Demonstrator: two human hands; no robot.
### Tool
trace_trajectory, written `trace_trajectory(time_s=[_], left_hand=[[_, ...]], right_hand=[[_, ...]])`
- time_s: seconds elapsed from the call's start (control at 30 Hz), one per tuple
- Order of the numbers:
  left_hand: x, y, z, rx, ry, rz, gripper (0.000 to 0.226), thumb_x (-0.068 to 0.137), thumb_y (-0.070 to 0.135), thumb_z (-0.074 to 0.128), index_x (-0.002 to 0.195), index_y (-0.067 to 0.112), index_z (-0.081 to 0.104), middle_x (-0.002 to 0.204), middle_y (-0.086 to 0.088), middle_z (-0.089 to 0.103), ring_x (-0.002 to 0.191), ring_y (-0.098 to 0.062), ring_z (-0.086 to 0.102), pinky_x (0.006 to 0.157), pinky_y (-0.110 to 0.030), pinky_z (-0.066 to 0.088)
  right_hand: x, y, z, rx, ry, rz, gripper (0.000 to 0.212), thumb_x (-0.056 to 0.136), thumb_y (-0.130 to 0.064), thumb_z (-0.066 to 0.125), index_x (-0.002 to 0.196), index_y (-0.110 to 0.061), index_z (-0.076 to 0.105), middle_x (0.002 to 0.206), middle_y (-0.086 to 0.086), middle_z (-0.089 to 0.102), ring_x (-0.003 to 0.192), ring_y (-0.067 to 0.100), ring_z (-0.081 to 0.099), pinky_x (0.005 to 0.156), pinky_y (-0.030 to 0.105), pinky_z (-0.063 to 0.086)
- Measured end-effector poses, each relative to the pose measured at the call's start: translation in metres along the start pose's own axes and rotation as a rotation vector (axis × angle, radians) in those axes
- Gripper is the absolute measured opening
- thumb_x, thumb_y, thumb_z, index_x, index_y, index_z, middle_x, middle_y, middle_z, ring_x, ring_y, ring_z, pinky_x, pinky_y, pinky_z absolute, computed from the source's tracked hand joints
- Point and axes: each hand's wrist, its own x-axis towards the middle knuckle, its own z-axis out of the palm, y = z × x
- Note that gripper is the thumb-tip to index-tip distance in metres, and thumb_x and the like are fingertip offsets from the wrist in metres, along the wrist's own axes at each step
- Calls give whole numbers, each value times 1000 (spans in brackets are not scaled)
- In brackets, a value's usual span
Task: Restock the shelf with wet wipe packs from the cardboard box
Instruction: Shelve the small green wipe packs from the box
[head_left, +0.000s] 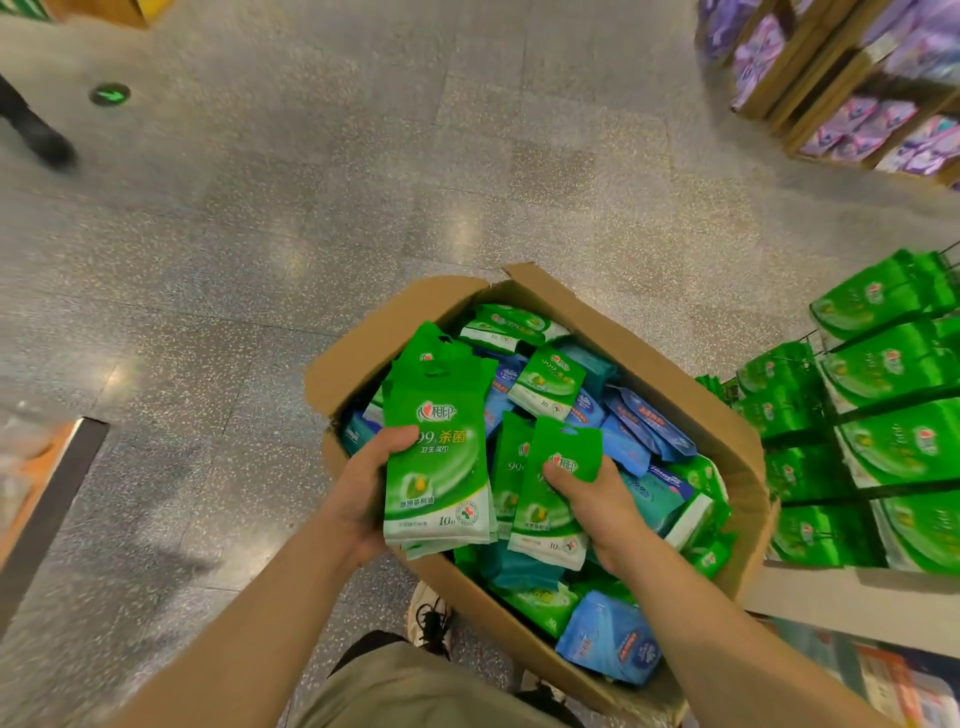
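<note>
Left hand (363, 483) clamped round green pack stack (441, 457), right hand (602, 504) pinching another green pack (550, 499) over cardboard box (675, 374).

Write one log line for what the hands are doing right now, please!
left hand: holds green pack stack | right hand: grips one green pack | cardboard box: open, green and blue packs inside | shelf: green packs hanging

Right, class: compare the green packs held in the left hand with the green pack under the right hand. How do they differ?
The stack of packs in the left hand is several thick and lifted above the cardboard box; the single pack gripped by the right hand is one alone, low among the box's contents. The stack's front label shows fully; the single pack's is partly covered by fingers. Both are green, same brand.
</note>
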Motion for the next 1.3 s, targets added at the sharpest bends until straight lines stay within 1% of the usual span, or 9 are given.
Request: trace_trajectory(time_s=[0.1, 0.3, 0.47, 0.7, 0.83, 0.97, 1.13, 1.2, 1.3], left_hand=[[1, -1, 6, 45, -14, -36, 49, 74, 23, 73, 120, 7, 67, 110, -18, 77, 87, -32, 77, 75, -44, 62], [10, -10, 28, 99, -65, -54, 76, 71, 18, 77, 141, 3, 54, 104, -16, 78, 82, -30, 78, 62, -38, 63], [10, -19, 48, -31, -192, -82, 92, 24, 46, 104, 106, 13, 81, 111, -18, 77, 91, -33, 77, 65, -41, 63], [-1, -11, 48, -106, -313, -62, 88, 33, 57, 100, 109, 16, 82, 121, -16, 74, 104, -32, 75, 77, -44, 63], [-4, -1, 30, -98, -302, -54, 90, 34, 61, 98, 110, 17, 81, 122, -16, 74, 106, -34, 74, 79, -47, 63], [-3, 8, 17, -83, -267, 12, 86, 31, 68, 96, 103, 21, 84, 115, -12, 77, 101, -31, 76, 75, -43, 63], [-9, 17, 10, -65, -312, 19, 88, 33, 69, 95, 104, 20, 83, 115, -13, 77, 99, -31, 76, 73, -43, 63], [-12, 18, 12, -57, -322, 11, 89, 34, 69, 95, 107, 20, 82, 119, -13, 75, 103, -31, 75, 76, -44, 63], [-18, 15, 26, -34, -353, 32, 86, 34, 70, 94, 105, 24, 83, 118, -11, 76, 105, -30, 75, 77, -44, 63]], right_hand=[[-20, -20, -7, 102, 82, 5, 48, 82, -43, 82, 122, -25, 63, 112, 1, 77, 104, 28, 74, 100, 57, 54], [-80, -91, -5, 393, -66, -123, 25, 98, -3, 54, 121, -10, 63, 104, 16, 77, 88, 31, 75, 91, 54, 58], [-105, -112, 27, -78, -35, -295, 29, 88, -24, 72, 111, -36, 60, 110, -6, 76, 99, 18, 75, 95, 51, 58], [-99, -97, 55, -228, -100, -303, 52, 101, -50, 53, 150, -38, 41, 137, -14, 44, 130, 5, 43, 115, 36, 34], [-60, -70, 37, -16, 167, -117, 30, 94, -58, 52, 87, -29, 58, 87, -2, 52, 78, 18, 50, 69, 34, 40], [-14, -1, 28, -450, 208, 76, 84, 50, -88, 63, 98, -20, 55, 94, 2, 59, 90, 25, 62, 76, 37, 54], [40, 56, 20, -268, 118, 125, 130, 17, -86, 85, 122, -14, 60, 108, 2, 73, 94, 22, 72, 84, 44, 62], [19, 35, 21, -174, 111, 101, 119, 25, -73, 95, 122, -12, 62, 106, 2, 76, 94, 21, 74, 87, 43, 61], [-15, 9, 13, -174, 55, 57, 52, 76, -33, 91, 118, -12, 69, 105, 0, 78, 97, 18, 74, 89, 34, 57]])
